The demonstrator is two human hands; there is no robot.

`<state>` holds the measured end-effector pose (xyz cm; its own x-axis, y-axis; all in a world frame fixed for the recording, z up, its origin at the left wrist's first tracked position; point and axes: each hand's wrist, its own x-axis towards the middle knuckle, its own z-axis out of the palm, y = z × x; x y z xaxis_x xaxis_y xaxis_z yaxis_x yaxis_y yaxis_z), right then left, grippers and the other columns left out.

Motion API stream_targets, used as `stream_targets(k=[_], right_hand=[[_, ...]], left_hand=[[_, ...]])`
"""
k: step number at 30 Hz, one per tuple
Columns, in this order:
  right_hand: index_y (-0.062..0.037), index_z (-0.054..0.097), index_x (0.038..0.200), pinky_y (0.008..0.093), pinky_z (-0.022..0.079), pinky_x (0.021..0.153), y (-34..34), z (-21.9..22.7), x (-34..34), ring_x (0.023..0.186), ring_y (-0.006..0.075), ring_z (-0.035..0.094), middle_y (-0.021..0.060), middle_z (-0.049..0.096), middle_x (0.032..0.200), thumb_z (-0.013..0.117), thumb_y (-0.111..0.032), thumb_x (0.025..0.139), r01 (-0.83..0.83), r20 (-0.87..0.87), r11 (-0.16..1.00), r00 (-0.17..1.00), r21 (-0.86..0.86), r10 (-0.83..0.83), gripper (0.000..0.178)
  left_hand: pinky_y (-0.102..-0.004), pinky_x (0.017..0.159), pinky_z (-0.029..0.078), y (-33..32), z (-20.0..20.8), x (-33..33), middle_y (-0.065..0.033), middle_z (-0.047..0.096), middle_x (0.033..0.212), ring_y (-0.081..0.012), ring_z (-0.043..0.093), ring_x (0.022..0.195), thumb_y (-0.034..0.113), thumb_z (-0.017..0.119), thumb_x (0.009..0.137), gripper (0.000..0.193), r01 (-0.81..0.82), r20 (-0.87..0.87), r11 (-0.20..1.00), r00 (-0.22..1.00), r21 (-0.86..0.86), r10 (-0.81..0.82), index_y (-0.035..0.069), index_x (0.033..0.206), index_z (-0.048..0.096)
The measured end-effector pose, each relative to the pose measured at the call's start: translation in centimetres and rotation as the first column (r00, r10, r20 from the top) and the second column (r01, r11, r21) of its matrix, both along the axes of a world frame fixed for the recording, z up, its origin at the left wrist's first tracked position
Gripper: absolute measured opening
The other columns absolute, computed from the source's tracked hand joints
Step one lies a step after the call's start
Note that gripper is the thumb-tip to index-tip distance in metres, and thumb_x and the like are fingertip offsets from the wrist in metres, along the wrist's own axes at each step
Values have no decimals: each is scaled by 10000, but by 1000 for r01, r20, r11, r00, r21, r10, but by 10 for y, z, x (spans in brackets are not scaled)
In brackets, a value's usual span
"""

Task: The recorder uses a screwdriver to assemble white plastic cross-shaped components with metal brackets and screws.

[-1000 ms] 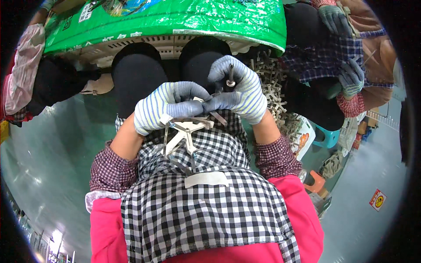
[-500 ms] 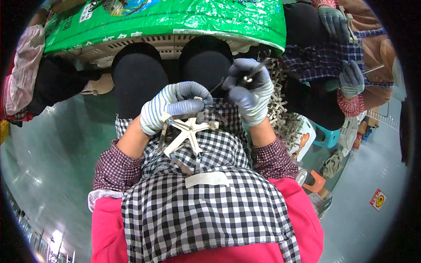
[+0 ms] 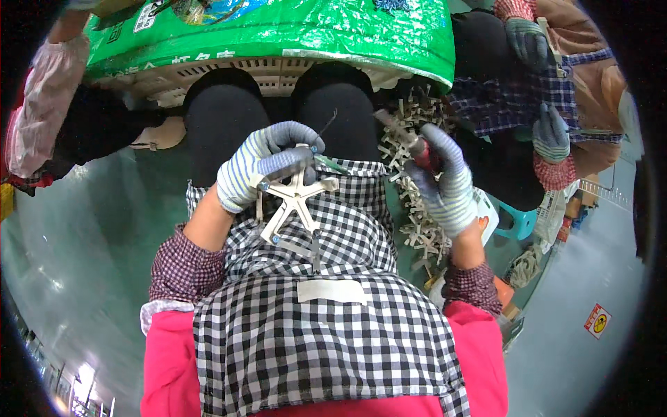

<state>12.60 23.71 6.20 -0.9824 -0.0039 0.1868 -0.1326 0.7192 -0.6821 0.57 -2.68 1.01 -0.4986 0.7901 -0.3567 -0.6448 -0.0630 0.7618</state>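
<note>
My gloved left hand (image 3: 267, 163) is closed on a cream five-armed star-shaped plastic piece (image 3: 297, 197), gripping it by an upper arm above my lap. Small blue bits show at the ends of several arms, and thin strips hang from some of them. A thin dark wire (image 3: 329, 124) sticks up beside the left fingertips. To the right and apart from the piece, my gloved right hand (image 3: 445, 182) is closed round a red-handled tool (image 3: 425, 154). Its greyish metal end points up and left; motion blur hides its exact kind.
A pile of similar cream pieces (image 3: 422, 229) lies beyond my right hand. Ahead of my knees stands a pale slatted crate (image 3: 278, 76) under a green plastic sheet (image 3: 333, 35). A co-worker's gloved hand (image 3: 551, 135) is at the right, near a blue stool (image 3: 517, 222).
My right hand has moved right and down, away from the star-shaped piece, and the red-handled tool now shows in it. The left hand still holds the piece, shifted slightly left.
</note>
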Motion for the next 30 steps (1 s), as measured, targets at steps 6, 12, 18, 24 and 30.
stream_targets(k=[6, 12, 18, 24, 30], right_hand=[[-114, 611, 1050, 362, 487, 660, 1, 61, -20, 771, 279, 593, 97, 599, 942, 664, -63, 640, -190, 17, 825, 977, 532, 214, 417], [-126, 617, 1031, 351, 482, 598, -9, 78, -35, 711, 256, 587, 77, 593, 902, 646, -115, 659, -244, 19, 754, 956, 610, 294, 373], [-139, 617, 1027, 341, 480, 573, -11, 80, -39, 695, 246, 584, 70, 591, 885, 632, -127, 667, -255, 13, 701, 944, 666, 330, 360], [-156, 619, 1024, 337, 479, 558, -16, 90, -39, 698, 246, 580, 70, 586, 904, 625, -129, 645, -271, 16, 604, 920, 750, 393, 380], [-147, 607, 1026, 339, 469, 542, -23, 101, -39, 705, 249, 573, 75, 578, 905, 624, -157, 646, -369, 79, 591, 886, 718, 458, 381]], left_hand=[[-208, 667, 462, 1, -1, 3, -27, 616, 826, -80, 579, 709, 120, 584, 825, 190, -5, 24, 1000, 1000, 29, 4, 13, 982, 597], [-215, 687, 460, 0, -2, 3, -34, 617, 836, -83, 579, 740, 132, 591, 821, 195, -20, -50, 1000, 999, -8, 20, 17, 978, 599], [-211, 683, 453, -2, -7, 2, -24, 618, 822, -83, 575, 753, 152, 602, 816, 211, 13, -10, 1000, 1000, 1, -13, 19, 980, 598], [-203, 653, 445, 0, -5, 4, -19, 613, 799, -75, 563, 726, 194, 614, 827, 234, 22, -49, 1000, 999, -5, -22, 20, 982, 595], [-196, 595, 423, -3, -7, 15, -15, 611, 781, -59, 548, 681, 186, 609, 839, 238, 77, -78, 992, 993, -98, -84, 26, 1013, 581]])
